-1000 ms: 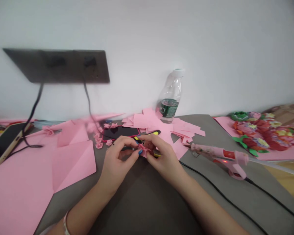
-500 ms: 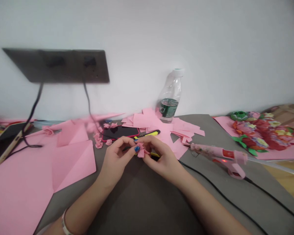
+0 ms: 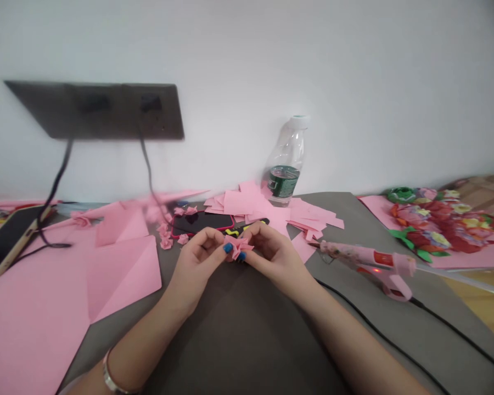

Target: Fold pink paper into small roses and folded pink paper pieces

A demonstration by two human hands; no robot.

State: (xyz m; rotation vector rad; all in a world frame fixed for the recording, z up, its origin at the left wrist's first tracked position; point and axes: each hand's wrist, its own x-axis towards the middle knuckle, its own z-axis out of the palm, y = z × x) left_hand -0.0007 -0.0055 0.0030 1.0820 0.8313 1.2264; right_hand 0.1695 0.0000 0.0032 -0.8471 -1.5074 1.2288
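Observation:
Both of my hands meet over the grey table [image 3: 247,340] and pinch a small folded pink paper flower [image 3: 237,247]. My left hand [image 3: 200,260] grips it from the left with thumb and curled fingers, the thumbnail painted blue. From the right, my right hand [image 3: 271,255] holds the same piece with its fingers closed on it. A black and yellow tool [image 3: 247,226] lies just behind my fingers, partly hidden. A phone in a pink case [image 3: 201,222] rests beyond my left hand.
A pink hot glue gun [image 3: 370,262] with a black cord lies at the right. Large pink paper sheets [image 3: 57,280] cover the left, cut pink squares [image 3: 271,211] and a plastic bottle [image 3: 286,164] stand by the wall. Coloured paper flowers [image 3: 444,225] sit far right, another phone [image 3: 8,236] far left.
My hands have turned and reworked the pink paper piece, shifting slightly upward and closer together. Everything else on the table stays where it was.

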